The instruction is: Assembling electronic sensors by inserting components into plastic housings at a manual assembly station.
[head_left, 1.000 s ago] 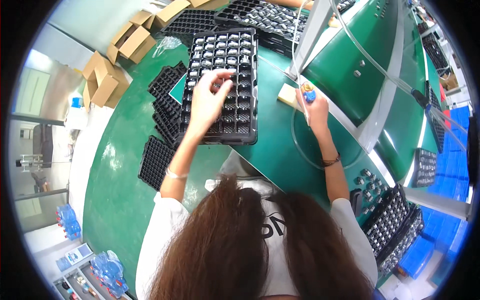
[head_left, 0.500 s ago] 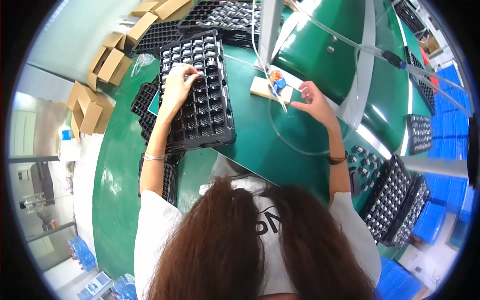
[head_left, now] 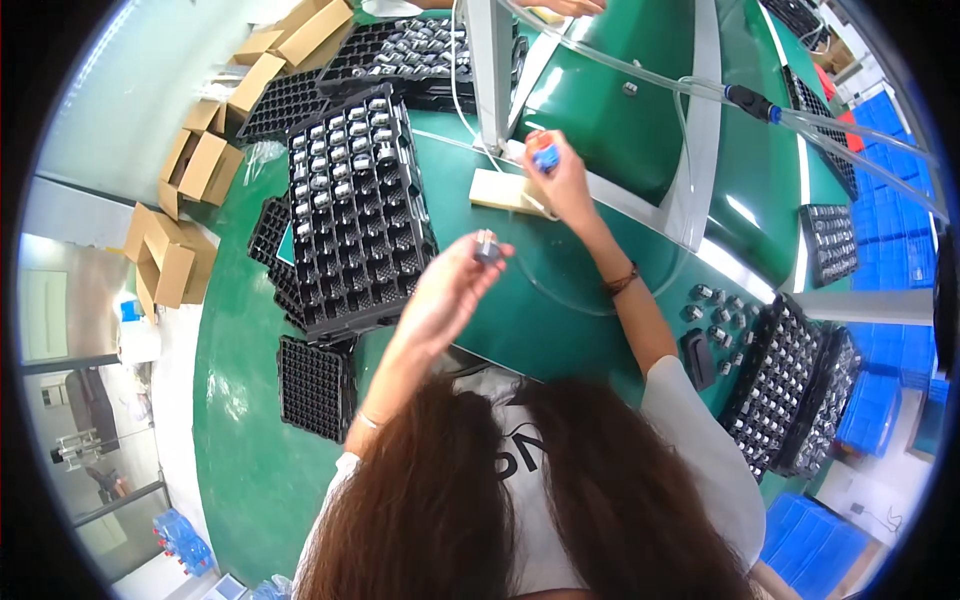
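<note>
My left hand (head_left: 455, 285) is raised over the green table (head_left: 250, 440) and pinches a small silver metal part (head_left: 487, 246) between its fingertips. To its left lies a black compartment tray (head_left: 355, 220), its far rows filled with several more silver parts. My right hand (head_left: 562, 180) grips a small blue and orange tool (head_left: 543, 156) with a thin clear hose on it, above a pale wooden block (head_left: 503, 192). Long brown hair hides the near table edge.
Stacked black trays (head_left: 316, 385) lie at the left edge, more filled trays (head_left: 420, 50) at the back and at the right (head_left: 785, 385). Loose metal parts (head_left: 712, 305) and a black box (head_left: 698, 358) sit by my right elbow. Cardboard boxes (head_left: 195, 165) line the floor. A metal post (head_left: 487, 70) stands ahead.
My left hand has lifted off the black tray and come toward me with a silver part. My right hand has raised the blue tool slightly.
</note>
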Action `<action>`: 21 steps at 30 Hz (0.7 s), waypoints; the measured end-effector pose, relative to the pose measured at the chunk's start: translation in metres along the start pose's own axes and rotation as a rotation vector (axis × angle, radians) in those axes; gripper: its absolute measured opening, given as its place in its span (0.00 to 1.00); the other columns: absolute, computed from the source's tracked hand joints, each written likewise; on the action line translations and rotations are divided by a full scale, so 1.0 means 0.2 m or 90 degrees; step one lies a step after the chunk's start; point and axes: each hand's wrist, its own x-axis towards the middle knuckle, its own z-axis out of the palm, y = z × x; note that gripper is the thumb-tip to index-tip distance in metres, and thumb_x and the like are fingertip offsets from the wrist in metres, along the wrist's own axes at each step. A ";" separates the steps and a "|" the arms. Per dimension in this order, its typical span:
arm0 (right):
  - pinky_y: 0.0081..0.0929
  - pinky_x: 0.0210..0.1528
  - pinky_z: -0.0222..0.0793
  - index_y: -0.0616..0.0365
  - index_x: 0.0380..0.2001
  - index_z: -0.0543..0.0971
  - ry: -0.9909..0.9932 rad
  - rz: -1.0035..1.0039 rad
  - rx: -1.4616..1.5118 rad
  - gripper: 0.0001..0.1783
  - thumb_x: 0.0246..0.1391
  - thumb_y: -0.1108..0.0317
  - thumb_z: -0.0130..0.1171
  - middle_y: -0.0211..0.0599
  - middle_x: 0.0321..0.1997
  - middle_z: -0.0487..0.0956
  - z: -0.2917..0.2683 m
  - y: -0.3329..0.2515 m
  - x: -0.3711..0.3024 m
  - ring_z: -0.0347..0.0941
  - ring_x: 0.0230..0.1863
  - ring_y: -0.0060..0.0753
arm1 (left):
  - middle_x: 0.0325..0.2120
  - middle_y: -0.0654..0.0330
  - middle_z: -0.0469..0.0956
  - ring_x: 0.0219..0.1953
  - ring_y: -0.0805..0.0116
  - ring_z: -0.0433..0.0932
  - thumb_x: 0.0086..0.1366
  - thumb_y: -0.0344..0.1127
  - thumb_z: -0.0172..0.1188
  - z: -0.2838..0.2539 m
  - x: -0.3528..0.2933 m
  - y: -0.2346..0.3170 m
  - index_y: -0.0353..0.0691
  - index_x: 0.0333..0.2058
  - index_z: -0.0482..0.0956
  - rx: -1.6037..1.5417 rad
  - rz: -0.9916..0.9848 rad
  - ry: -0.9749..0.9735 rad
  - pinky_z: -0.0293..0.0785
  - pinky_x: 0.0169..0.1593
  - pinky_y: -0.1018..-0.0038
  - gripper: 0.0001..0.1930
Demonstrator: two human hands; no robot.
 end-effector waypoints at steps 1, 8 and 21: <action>0.34 0.36 0.69 0.59 0.37 0.73 0.021 0.033 -0.024 0.18 0.45 0.61 0.64 0.47 0.30 0.77 -0.04 0.01 0.07 0.75 0.33 0.49 | 0.45 0.52 0.73 0.45 0.69 0.71 0.69 0.38 0.46 0.00 0.00 -0.06 0.32 0.50 0.67 0.010 0.000 -0.006 0.68 0.53 0.76 0.17; 0.34 0.35 0.70 0.57 0.35 0.75 0.216 0.102 -0.315 0.20 0.47 0.53 0.62 0.45 0.28 0.79 -0.46 0.51 0.43 0.77 0.32 0.47 | 0.44 0.62 0.73 0.45 0.74 0.71 0.67 0.38 0.50 0.02 0.14 -0.22 0.34 0.53 0.67 -0.006 -0.023 -0.022 0.67 0.51 0.79 0.19; 0.26 0.31 0.66 0.59 0.37 0.75 0.228 0.196 0.079 0.19 0.51 0.54 0.59 0.34 0.32 0.75 -0.38 0.15 0.26 0.72 0.31 0.27 | 0.40 0.63 0.75 0.42 0.76 0.73 0.65 0.33 0.52 -0.03 0.41 -0.31 0.34 0.49 0.71 -0.036 0.119 0.076 0.68 0.48 0.82 0.15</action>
